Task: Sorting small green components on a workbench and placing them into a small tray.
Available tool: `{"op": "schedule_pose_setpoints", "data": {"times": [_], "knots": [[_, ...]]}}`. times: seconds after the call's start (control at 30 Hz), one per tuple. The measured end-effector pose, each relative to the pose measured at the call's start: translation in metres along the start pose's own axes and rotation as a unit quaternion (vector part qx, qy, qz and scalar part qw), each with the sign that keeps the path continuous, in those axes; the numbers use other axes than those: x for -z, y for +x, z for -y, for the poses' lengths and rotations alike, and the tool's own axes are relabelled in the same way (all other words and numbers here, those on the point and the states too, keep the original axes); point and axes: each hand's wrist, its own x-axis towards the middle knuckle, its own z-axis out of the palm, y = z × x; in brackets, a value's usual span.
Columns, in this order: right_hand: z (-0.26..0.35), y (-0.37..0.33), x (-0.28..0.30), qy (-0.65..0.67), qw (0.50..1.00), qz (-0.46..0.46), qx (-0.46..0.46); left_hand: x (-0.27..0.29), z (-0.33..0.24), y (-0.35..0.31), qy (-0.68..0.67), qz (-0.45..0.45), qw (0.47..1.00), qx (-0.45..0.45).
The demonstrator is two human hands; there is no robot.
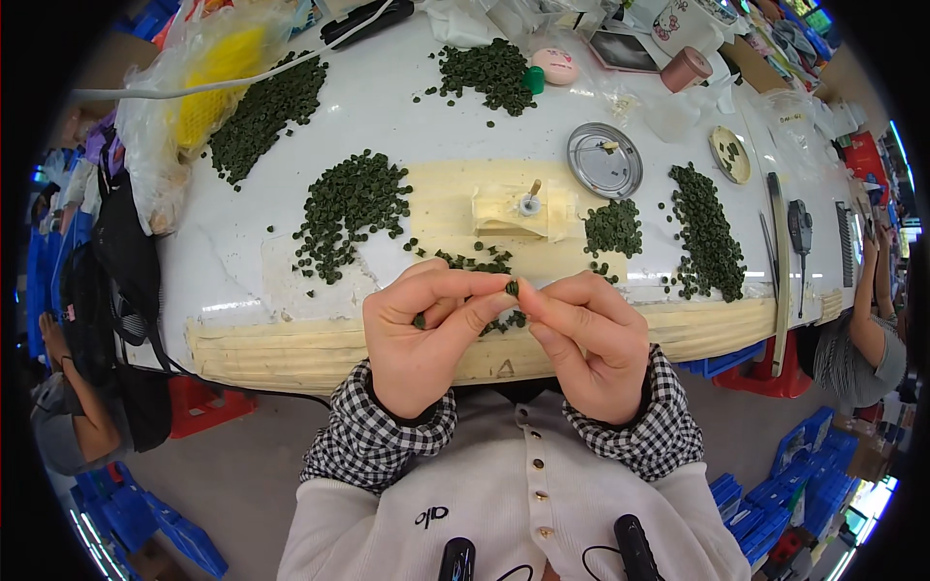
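Observation:
Over the near edge of the white table, my left hand (417, 334) and my right hand (593, 334) meet fingertip to fingertip. Between them they pinch a small dark green part (511, 288), too small to make out its kind. Another dark green part (418, 321) shows against the curled fingers of my left hand. Just beyond my fingertips lie loose green parts (475, 259). Behind these, a small taped block (509, 211) carries an upright peg. A large heap of green parts (354, 213) is left of it; a smaller heap (612, 229) is to its right.
More green heaps lie at far left (271, 111), back middle (489, 77) and right (705, 232). A round metal tray (604, 160) stands near a shallow dish (729, 155). A black-handled tool (799, 228) lies at the right. A white cable (184, 94) crosses a plastic bag (155, 126).

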Motion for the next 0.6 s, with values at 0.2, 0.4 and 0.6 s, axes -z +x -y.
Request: {"op": "schedule_pose_setpoints", "data": {"times": [0.2,0.4,0.6], "knots": [[0.001,0.001,0.0,0.001,1.0,0.006,-0.012,0.001,-0.001,0.0,0.004,-0.004,1.0,-0.002],[0.004,0.011,0.007,-0.02,0.999,-0.022,-0.028,0.003,0.002,0.001,-0.004,-0.011,1.0,-0.003],[-0.01,0.051,0.022,-0.168,0.983,-0.078,0.0,0.004,0.008,0.003,-0.019,-0.031,0.999,-0.01]]}}
